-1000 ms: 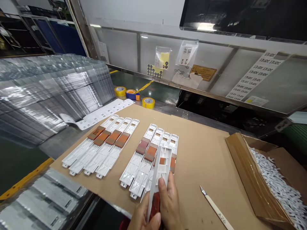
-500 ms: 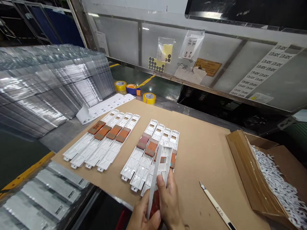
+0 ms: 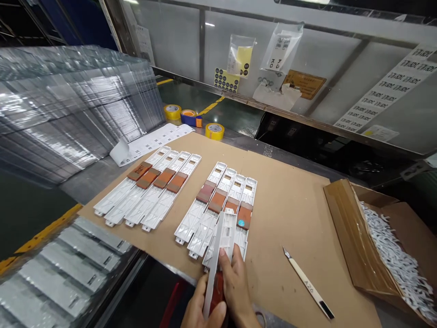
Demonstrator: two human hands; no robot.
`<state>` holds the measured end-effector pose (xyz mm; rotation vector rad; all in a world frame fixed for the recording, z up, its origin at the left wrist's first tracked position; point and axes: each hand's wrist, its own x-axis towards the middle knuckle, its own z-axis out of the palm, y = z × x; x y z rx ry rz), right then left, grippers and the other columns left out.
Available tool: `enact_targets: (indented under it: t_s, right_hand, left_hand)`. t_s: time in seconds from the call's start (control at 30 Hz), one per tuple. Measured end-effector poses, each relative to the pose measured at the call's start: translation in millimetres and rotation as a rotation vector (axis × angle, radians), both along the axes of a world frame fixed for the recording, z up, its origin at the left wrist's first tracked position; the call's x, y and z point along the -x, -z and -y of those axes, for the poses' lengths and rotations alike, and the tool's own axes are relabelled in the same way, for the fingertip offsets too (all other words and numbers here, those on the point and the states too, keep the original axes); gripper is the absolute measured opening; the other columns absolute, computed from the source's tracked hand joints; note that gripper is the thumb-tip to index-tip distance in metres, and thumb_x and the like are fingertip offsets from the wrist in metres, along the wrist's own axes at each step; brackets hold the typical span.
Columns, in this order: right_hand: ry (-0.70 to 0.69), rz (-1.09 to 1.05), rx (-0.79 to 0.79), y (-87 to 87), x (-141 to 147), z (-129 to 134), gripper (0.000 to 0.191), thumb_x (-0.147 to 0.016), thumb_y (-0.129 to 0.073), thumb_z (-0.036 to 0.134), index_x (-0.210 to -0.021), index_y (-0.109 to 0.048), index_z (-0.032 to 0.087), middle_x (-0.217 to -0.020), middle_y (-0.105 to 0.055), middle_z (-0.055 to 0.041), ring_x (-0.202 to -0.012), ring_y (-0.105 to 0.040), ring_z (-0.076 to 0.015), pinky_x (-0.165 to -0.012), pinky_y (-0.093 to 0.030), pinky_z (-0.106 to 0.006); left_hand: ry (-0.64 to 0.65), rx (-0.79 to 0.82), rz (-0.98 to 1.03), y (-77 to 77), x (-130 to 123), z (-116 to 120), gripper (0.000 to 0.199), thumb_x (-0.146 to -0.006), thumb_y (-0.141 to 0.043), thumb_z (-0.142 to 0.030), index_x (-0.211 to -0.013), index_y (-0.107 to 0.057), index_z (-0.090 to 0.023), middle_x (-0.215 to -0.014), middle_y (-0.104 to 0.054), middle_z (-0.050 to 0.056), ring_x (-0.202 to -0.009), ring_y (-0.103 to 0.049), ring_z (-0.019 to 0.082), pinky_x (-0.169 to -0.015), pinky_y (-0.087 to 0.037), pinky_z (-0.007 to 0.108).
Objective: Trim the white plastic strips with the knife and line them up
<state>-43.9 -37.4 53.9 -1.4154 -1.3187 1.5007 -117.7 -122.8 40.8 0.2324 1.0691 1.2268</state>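
A long white plastic strip (image 3: 212, 264) with a reddish-brown block set in it is held up on edge, close to me. Around its lower end my left hand (image 3: 201, 305) is closed. My right hand (image 3: 235, 282) grips its right side higher up, thumb on the inner face. Beyond it, a group of similar white strips (image 3: 187, 223) with reddish-brown blocks lies side by side on the cardboard; the rightmost block (image 3: 245, 215) bears a round blue sticker. Another group of such strips (image 3: 150, 205) lies to the left.
A craft knife (image 3: 307, 282) lies on the cardboard sheet (image 3: 280, 209) at right. Beyond it stands a carton (image 3: 344, 232) of small white parts. Tape rolls (image 3: 214, 131) and a label sheet (image 3: 153, 143) are at the back. Stacked clear trays (image 3: 78, 109) stand left.
The held strip has come slightly lower and nearer to me, uncovering the blue sticker on the rightmost block. Both hands keep their hold. The view has tilted down a little.
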Motion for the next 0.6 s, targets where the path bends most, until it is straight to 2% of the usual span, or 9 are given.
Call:
enact_targets:
  t_s: [0.1, 0.23, 0.43, 0.6]
  right_hand:
    - [-0.001, 0.007, 0.006, -2.0, -1.7, 1.6, 0.034, -0.088, -0.044, 0.051, -0.106, -0.047, 0.022, -0.102, -0.064, -0.004, -0.093, -0.059, -0.0198, -0.084, -0.045, -0.032]
    - [0.016, 0.116, 0.019, -9.6, -5.6, 4.7, 0.046, -0.087, -0.039, 0.056, -0.115, -0.044, 0.02, -0.116, -0.06, -0.0101, -0.111, -0.053, -0.0242, -0.091, -0.04, -0.035]
    - [-0.001, 0.203, -0.028, -11.1, -7.0, 14.7, 0.051, -0.09, -0.035, 0.053, -0.124, -0.036, 0.016, -0.103, -0.065, -0.01, -0.098, -0.06, -0.024, -0.082, -0.043, -0.034]
    - [0.016, 0.183, -0.049, -5.8, -5.5, 14.1, 0.05, -0.091, -0.036, 0.05, -0.129, -0.036, 0.018, -0.114, -0.061, -0.0092, -0.104, -0.057, -0.0224, -0.085, -0.042, -0.032]
  left_hand:
    - [-0.039, -0.022, 0.002, -4.2, -4.5, 7.6, 0.053, -0.065, -0.073, -0.038, -0.113, -0.06, -0.018, -0.106, -0.065, 0.012, -0.101, -0.058, 0.031, -0.089, -0.044, 0.04]
    - [-0.032, -0.051, 0.113, -9.0, -5.9, 9.4, 0.055, -0.064, -0.074, -0.039, -0.113, -0.06, -0.021, -0.108, -0.064, 0.011, -0.101, -0.058, 0.029, -0.085, -0.046, 0.038]
    - [0.07, -0.077, 0.128, 2.0, -0.2, 11.8, 0.053, -0.061, -0.076, -0.035, -0.11, -0.062, -0.018, -0.085, -0.068, 0.01, -0.079, -0.061, 0.024, -0.072, -0.047, 0.034]
    - [0.078, -0.066, 0.095, 7.2, -0.6, 14.2, 0.062, -0.059, -0.077, -0.039, -0.115, -0.059, -0.017, -0.085, -0.067, 0.01, -0.074, -0.06, 0.023, -0.069, -0.046, 0.033]
